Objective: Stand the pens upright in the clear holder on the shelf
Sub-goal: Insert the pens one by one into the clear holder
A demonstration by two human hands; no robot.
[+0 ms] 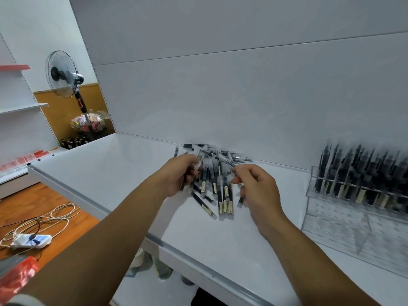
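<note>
- Pens [220,173], slim black barrels with frosted clear caps and cream labels, lie in a loose heap on the smooth white shelf [110,164], against its white back panel [242,102].
- My left hand [181,173] grips a bunch of them; my right hand [256,191] pinches one, fingers curled.
- Just right of the heap, the tiered clear acrylic holder [353,217] carries an upright row.
- Beyond: orange wood floor [33,204], black pedestal fan [63,74].

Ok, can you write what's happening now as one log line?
step: gathering pens | left hand: grips several | right hand: pinches one pen | clear holder: back row holds pens
</note>
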